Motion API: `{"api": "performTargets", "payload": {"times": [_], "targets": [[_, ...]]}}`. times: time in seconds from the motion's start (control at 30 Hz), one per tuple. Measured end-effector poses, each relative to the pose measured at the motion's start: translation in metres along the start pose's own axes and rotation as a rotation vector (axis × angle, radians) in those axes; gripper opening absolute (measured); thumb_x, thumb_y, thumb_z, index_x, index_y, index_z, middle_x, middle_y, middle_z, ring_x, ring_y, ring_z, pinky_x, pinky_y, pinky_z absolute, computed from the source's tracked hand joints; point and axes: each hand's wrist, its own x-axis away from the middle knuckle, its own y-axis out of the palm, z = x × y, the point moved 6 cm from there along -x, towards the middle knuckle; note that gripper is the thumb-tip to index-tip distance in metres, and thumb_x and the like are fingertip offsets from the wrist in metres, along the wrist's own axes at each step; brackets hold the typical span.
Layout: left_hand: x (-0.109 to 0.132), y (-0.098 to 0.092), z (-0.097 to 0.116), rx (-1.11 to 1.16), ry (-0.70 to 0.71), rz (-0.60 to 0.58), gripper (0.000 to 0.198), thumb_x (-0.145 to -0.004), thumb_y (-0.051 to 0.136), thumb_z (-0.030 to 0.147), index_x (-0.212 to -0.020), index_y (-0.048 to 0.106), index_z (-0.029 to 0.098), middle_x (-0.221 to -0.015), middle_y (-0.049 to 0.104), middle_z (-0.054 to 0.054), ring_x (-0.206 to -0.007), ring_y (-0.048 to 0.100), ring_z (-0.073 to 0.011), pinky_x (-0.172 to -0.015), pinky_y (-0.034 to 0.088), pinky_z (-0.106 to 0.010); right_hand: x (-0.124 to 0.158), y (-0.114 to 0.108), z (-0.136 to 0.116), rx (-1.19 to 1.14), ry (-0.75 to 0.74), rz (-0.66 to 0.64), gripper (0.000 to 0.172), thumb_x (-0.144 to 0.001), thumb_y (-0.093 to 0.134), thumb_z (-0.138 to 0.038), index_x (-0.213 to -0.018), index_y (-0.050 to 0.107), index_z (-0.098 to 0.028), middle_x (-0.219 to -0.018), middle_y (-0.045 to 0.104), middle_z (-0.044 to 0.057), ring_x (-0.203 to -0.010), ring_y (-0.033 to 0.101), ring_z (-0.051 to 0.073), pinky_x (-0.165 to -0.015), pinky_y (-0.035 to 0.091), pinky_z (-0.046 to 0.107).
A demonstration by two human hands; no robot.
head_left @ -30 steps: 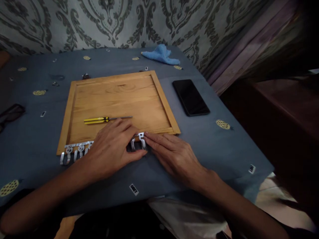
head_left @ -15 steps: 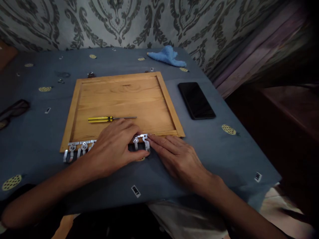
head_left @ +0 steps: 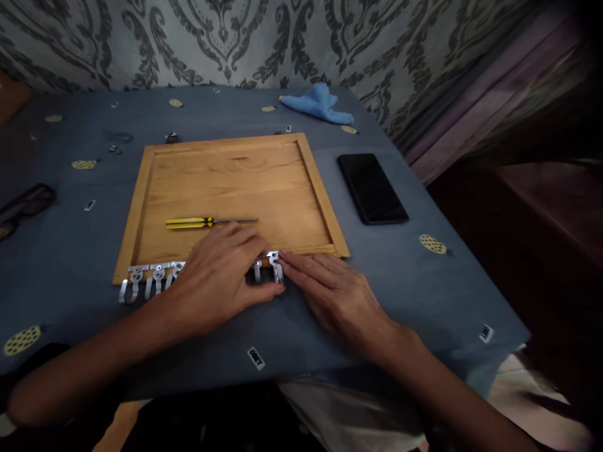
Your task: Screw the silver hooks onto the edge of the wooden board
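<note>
A metal hook rail [head_left: 159, 274] with several silver hooks lies along the near edge of a framed wooden board [head_left: 226, 182]. My left hand [head_left: 221, 273] is closed around the middle and right part of the rail, its thumb by the last hook. The fingertips of my right hand [head_left: 334, 292] press at the rail's right end, against the board's edge. My hands hide the rail's middle stretch. A screwdriver [head_left: 191, 223] with a yellow and black handle rests on the board just beyond my left hand, its shaft pointing right.
A black phone [head_left: 372, 188] lies right of the board. At the back is a blue cloth [head_left: 318, 105]. Dark glasses [head_left: 32, 202] lie at the far left, and small dark hardware [head_left: 172, 137] sits behind the board. A patterned blue cloth covers the table [head_left: 400, 276].
Both hands keep nearly the same hold on the hook rail. The whole view has shifted very slightly; nothing has been let go or picked up.
</note>
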Motion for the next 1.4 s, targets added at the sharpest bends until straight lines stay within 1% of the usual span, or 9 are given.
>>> {"api": "performTargets", "payload": {"times": [0.13,0.4,0.53,0.63,0.73,0.97,1.1,1.23,1.4], "targets": [[0.0002,-0.0008,0.0005,0.014,0.019,0.019,0.037,-0.083,0.081,0.048,-0.096,0.070,0.015,-0.098,0.071,-0.007,-0.098,0.064,-0.0317,-0.085,0.051,-0.046,0.0012,0.0007,0.0011,-0.023,0.017,-0.012,0.041,-0.101,0.046,-0.006,-0.136,0.065,-0.015,-0.134,0.073,0.012,-0.103,0.072,0.024,-0.086,0.062,0.042],[0.0016,-0.0026,0.0006,0.018,0.059,0.078,0.035,-0.081,0.083,0.046,-0.092,0.069,0.016,-0.092,0.069,-0.006,-0.091,0.064,-0.0296,-0.079,0.050,-0.042,0.0009,0.0000,0.0010,-0.027,0.006,0.007,0.039,-0.100,0.046,-0.006,-0.133,0.067,-0.012,-0.132,0.073,0.013,-0.101,0.072,0.023,-0.086,0.061,0.039],[0.0025,-0.0025,0.0003,0.017,0.078,0.100,0.035,-0.080,0.084,0.046,-0.091,0.068,0.016,-0.091,0.069,-0.005,-0.090,0.064,-0.0287,-0.078,0.049,-0.041,0.0008,-0.0005,0.0004,-0.031,-0.002,0.021,0.039,-0.100,0.047,-0.006,-0.134,0.065,-0.010,-0.131,0.073,0.015,-0.105,0.071,0.024,-0.088,0.060,0.040],[0.0025,-0.0026,0.0003,0.026,0.078,0.092,0.034,-0.080,0.083,0.045,-0.091,0.068,0.016,-0.091,0.069,-0.005,-0.091,0.065,-0.0297,-0.079,0.050,-0.042,0.0002,-0.0016,-0.0004,-0.019,-0.011,0.022,0.037,-0.102,0.045,-0.007,-0.132,0.066,-0.012,-0.132,0.073,0.013,-0.106,0.072,0.023,-0.088,0.061,0.039],[0.0017,-0.0031,0.0007,0.029,0.066,0.076,0.032,-0.080,0.083,0.042,-0.092,0.069,0.016,-0.093,0.070,-0.006,-0.095,0.066,-0.0321,-0.081,0.051,-0.045,-0.0003,-0.0025,-0.0011,0.000,-0.021,0.021,0.035,-0.102,0.044,-0.008,-0.126,0.068,-0.014,-0.132,0.073,0.012,-0.102,0.072,0.022,-0.085,0.061,0.038],[0.0015,-0.0033,0.0018,0.040,0.060,0.055,0.030,-0.082,0.082,0.041,-0.093,0.069,0.016,-0.096,0.071,-0.007,-0.098,0.066,-0.0342,-0.085,0.052,-0.050,-0.0007,-0.0028,-0.0037,0.064,-0.037,0.040,0.033,-0.101,0.045,-0.006,-0.121,0.071,-0.013,-0.129,0.074,0.013,-0.096,0.070,0.022,-0.081,0.059,0.037],[0.0033,-0.0036,0.0012,0.035,0.065,0.073,0.030,-0.083,0.081,0.042,-0.093,0.069,0.016,-0.095,0.071,-0.007,-0.095,0.066,-0.0336,-0.083,0.052,-0.049,-0.0013,-0.0029,-0.0051,0.074,-0.035,0.034,0.033,-0.101,0.045,-0.006,-0.120,0.072,-0.013,-0.130,0.074,0.012,-0.093,0.068,0.022,-0.080,0.057,0.037],[0.0049,-0.0039,0.0020,0.025,0.099,0.101,0.032,-0.083,0.081,0.042,-0.094,0.068,0.015,-0.095,0.071,-0.008,-0.095,0.066,-0.0338,-0.082,0.052,-0.048,-0.0024,-0.0049,-0.0064,0.078,-0.035,0.033,0.034,-0.103,0.042,-0.006,-0.119,0.071,-0.013,-0.128,0.074,0.011,-0.095,0.069,0.021,-0.082,0.057,0.036],[0.0059,-0.0047,0.0031,0.014,0.126,0.141,0.032,-0.082,0.082,0.042,-0.093,0.067,0.016,-0.092,0.070,-0.007,-0.090,0.065,-0.0324,-0.078,0.051,-0.046,-0.0034,-0.0072,-0.0076,0.088,-0.049,0.053,0.034,-0.104,0.041,-0.006,-0.118,0.071,-0.013,-0.126,0.075,0.012,-0.091,0.069,0.021,-0.079,0.057,0.036]]}}
